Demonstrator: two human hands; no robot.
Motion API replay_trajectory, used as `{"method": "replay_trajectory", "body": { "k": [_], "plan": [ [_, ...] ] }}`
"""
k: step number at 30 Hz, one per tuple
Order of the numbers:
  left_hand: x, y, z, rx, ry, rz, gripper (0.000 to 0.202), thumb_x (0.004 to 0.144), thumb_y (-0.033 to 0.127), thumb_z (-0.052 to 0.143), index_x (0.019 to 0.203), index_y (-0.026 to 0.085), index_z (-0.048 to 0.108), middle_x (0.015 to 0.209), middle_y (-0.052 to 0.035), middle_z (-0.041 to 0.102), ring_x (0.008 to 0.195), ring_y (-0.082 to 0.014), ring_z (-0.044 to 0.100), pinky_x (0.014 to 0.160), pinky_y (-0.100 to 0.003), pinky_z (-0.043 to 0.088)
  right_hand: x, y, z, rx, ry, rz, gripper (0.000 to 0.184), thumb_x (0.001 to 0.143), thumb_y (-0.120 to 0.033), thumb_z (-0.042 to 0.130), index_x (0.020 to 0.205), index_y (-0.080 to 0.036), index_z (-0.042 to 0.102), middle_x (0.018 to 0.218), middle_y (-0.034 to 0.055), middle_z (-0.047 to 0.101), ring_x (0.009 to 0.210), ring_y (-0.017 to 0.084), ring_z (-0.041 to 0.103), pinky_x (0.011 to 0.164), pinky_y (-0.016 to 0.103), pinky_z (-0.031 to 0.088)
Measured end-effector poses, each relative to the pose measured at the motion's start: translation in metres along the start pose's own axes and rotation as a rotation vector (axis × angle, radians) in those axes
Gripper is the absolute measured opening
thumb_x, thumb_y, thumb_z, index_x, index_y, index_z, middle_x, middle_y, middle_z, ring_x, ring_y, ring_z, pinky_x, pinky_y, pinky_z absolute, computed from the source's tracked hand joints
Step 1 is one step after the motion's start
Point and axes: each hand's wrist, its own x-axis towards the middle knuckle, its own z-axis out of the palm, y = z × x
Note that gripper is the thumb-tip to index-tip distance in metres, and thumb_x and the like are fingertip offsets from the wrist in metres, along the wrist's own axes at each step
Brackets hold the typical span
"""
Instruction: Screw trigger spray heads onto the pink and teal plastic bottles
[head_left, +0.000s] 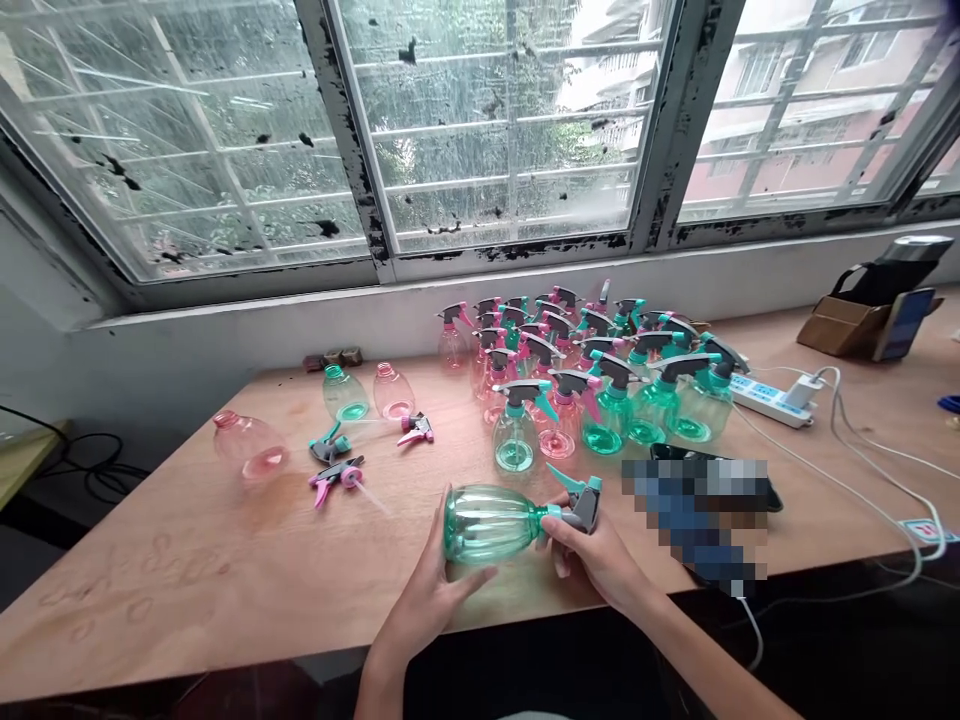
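A green see-through spray bottle [491, 522] lies sideways above the wooden table [187, 590] near its front edge. My left hand [431, 595] cups its round body from below, fingers wrapped round it. My right hand [592, 555] grips the grey and teal trigger head [579, 502] at the bottle's neck. Just behind stands an assembled green bottle [516, 430].
Several assembled pink and green spray bottles [600, 385] crowd the back middle. To the left stand headless bottles, green [345, 395] and pink [394, 392], a pink one [251, 447] lying down, and loose trigger heads [335, 465]. A power strip [772, 400] with white cables and a cardboard box [844, 322] lie right.
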Motion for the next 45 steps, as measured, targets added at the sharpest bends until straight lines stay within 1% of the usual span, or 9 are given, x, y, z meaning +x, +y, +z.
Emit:
{"method": "replay_trajectory", "body": {
  "k": [6,12,18,21,26,34,40,42,45],
  "plan": [
    [-0.002,0.001,0.001,-0.048,-0.025,0.027,0.103,0.087,0.033,0.072,0.158,0.033,-0.003,0.164,-0.0067,0.03,0.147,-0.0285,0.034,0.124,-0.046,0.019,-0.002,0.001,-0.001,-0.011,-0.027,-0.016,0.038,0.077,-0.044,0.082,0.09,-0.019,0.057,0.063,0.0,0.074,0.039,0.011,0.055,0.04,0.022,0.042],
    [0.001,-0.004,-0.003,-0.053,-0.057,0.013,0.095,0.087,0.038,0.071,0.159,0.03,0.01,0.156,-0.0114,0.044,0.142,-0.0346,0.041,0.12,-0.051,0.028,0.0,0.002,-0.003,-0.004,-0.048,-0.035,0.037,0.077,-0.043,0.083,0.09,-0.02,0.057,0.064,0.0004,0.074,0.04,0.011,0.055,0.04,0.023,0.043],
    [0.003,-0.008,-0.002,-0.049,-0.04,0.038,0.107,0.084,0.033,0.075,0.158,0.035,-0.002,0.164,-0.0078,0.029,0.148,-0.0322,0.031,0.123,-0.051,0.019,-0.001,0.004,-0.004,-0.003,-0.05,-0.053,0.034,0.078,-0.042,0.082,0.091,-0.021,0.057,0.063,-0.0006,0.074,0.041,0.011,0.055,0.04,0.022,0.043],
    [0.002,-0.006,-0.001,-0.04,-0.041,0.053,0.11,0.081,0.032,0.078,0.158,0.035,-0.001,0.162,-0.008,0.032,0.148,-0.0331,0.031,0.124,-0.051,0.018,-0.001,0.004,-0.004,-0.009,-0.046,-0.053,0.035,0.078,-0.041,0.082,0.091,-0.02,0.057,0.062,-0.0004,0.074,0.039,0.011,0.055,0.04,0.023,0.042],
    [0.0,-0.001,-0.001,-0.03,-0.055,0.083,0.093,0.089,0.036,0.069,0.159,0.031,0.006,0.159,-0.0116,0.039,0.145,-0.0339,0.037,0.121,-0.05,0.026,-0.001,0.005,-0.004,-0.011,-0.034,-0.059,0.036,0.077,-0.042,0.082,0.091,-0.021,0.056,0.064,0.0008,0.075,0.039,0.012,0.055,0.039,0.023,0.042],
    [0.0,-0.01,0.0,-0.026,-0.034,0.115,0.107,0.084,0.03,0.075,0.157,0.038,-0.003,0.166,-0.0037,0.023,0.151,-0.0303,0.024,0.125,-0.049,0.018,0.0,0.008,-0.006,-0.003,-0.042,-0.069,0.035,0.078,-0.041,0.082,0.09,-0.022,0.055,0.064,0.0002,0.075,0.039,0.012,0.055,0.039,0.023,0.043],
    [0.0,-0.007,-0.001,-0.027,-0.05,0.098,0.09,0.092,0.039,0.064,0.159,0.03,0.006,0.158,-0.0105,0.04,0.148,-0.0334,0.032,0.122,-0.051,0.024,-0.002,0.006,-0.004,0.001,-0.049,-0.07,0.032,0.078,-0.038,0.083,0.09,-0.021,0.057,0.062,-0.0017,0.073,0.039,0.011,0.055,0.04,0.022,0.043],
    [0.001,-0.006,-0.002,-0.028,-0.056,0.099,0.085,0.093,0.042,0.061,0.159,0.029,0.008,0.158,-0.0112,0.041,0.147,-0.0336,0.033,0.121,-0.05,0.027,-0.001,0.005,-0.005,0.006,-0.049,-0.07,0.032,0.079,-0.037,0.083,0.09,-0.021,0.057,0.062,-0.0019,0.073,0.039,0.011,0.055,0.039,0.022,0.043],
    [0.002,-0.007,-0.001,-0.027,-0.057,0.097,0.093,0.089,0.039,0.068,0.159,0.031,0.007,0.161,-0.0102,0.035,0.147,-0.034,0.033,0.121,-0.05,0.027,0.0,0.006,-0.006,0.015,-0.041,-0.068,0.031,0.08,-0.038,0.082,0.09,-0.022,0.057,0.063,-0.0017,0.073,0.038,0.011,0.055,0.038,0.021,0.042]
  ]
}}
